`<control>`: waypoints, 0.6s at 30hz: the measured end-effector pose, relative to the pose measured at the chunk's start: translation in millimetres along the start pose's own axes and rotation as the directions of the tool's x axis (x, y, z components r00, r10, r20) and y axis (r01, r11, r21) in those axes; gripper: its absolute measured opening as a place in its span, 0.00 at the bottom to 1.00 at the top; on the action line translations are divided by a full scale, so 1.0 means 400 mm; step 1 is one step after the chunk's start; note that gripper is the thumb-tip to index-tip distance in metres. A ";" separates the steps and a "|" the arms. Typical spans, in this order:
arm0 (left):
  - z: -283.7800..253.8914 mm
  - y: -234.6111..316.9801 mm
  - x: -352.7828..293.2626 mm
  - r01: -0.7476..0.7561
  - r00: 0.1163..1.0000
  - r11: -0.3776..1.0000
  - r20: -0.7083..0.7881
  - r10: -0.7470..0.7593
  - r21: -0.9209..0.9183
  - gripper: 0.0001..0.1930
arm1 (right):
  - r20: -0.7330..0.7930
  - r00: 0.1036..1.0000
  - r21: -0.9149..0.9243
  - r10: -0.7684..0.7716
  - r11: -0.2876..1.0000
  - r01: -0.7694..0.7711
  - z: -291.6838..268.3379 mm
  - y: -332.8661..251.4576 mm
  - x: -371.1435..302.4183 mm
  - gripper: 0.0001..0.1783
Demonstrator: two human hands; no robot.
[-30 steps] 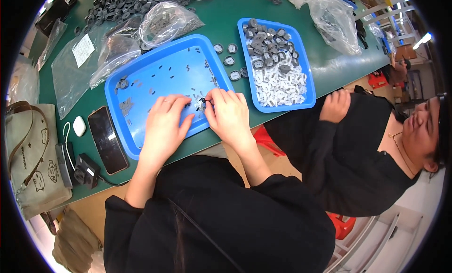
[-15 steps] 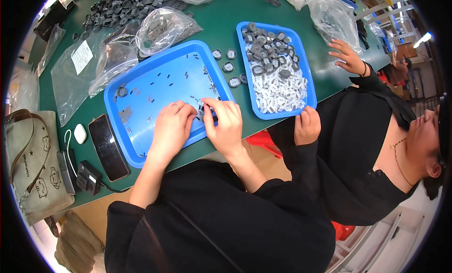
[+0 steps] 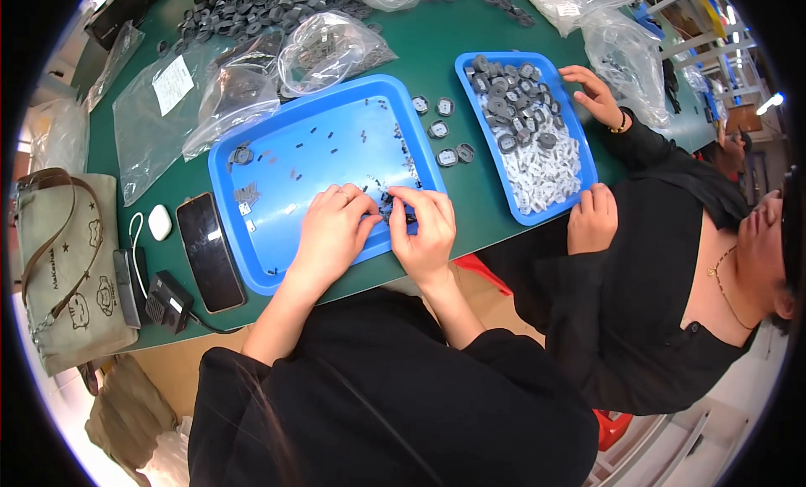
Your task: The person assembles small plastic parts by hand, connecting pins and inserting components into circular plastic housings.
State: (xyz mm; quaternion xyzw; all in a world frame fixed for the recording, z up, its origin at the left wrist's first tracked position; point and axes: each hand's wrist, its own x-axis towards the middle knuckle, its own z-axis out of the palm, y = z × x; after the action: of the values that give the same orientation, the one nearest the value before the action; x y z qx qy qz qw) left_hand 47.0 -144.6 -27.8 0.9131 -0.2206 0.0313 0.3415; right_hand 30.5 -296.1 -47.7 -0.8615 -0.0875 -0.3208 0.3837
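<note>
Over the near right part of a large blue tray [image 3: 220,193], both my hands work close together. My left hand [image 3: 334,235] is closed, thumb and fingertips drawn together; what they hold, if anything, is hidden. My right hand [image 3: 424,231] pinches a small dark part [image 3: 388,210], too small to name, near the left fingertips. Tiny black pieces [image 3: 401,143] lie scattered on the tray floor, thickest along its right side. A round dark grey housing [image 3: 242,155] and a cluster of small flat grey pieces [image 3: 247,193] rest at the tray's left.
Round grey housings [image 3: 438,129] stand between my tray and a second blue tray [image 3: 487,134] of grey housings and white pieces. A co-worker's hands [image 3: 594,96] are at that tray. Clear bags [image 3: 143,143] and a housing pile lie behind; a phone [image 3: 211,252] lies left.
The whole view has shifted, so things appear further right. The co-worker's far hand has come in to the second tray's rim. My hands stay together over the same spot.
</note>
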 end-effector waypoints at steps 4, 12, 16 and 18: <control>0.003 0.000 0.000 0.003 1.000 1.000 -0.027 -0.003 0.004 0.06 | -0.009 1.000 0.000 -0.004 1.000 0.004 0.004 -0.002 -0.003 0.12; 0.000 0.008 0.002 0.060 0.987 0.991 -0.140 -0.077 -0.123 0.05 | -0.047 0.998 0.029 -0.036 0.999 0.038 0.006 -0.001 -0.007 0.09; -0.001 0.008 0.003 0.015 0.986 0.990 -0.164 -0.039 -0.141 0.06 | -0.042 0.999 0.018 -0.035 0.999 0.036 0.004 0.004 -0.009 0.09; 0.003 0.011 0.003 -0.005 0.977 0.984 -0.211 -0.034 -0.181 0.05 | -0.044 0.999 0.027 -0.022 0.999 0.023 0.006 0.005 -0.010 0.08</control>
State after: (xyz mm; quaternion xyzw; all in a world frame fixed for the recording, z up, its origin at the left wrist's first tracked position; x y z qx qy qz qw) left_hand 46.0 -148.6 -25.8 0.8714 -0.1778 0.1063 0.4446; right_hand 29.5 -295.3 -52.6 -0.8478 -0.0932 -0.3426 0.3939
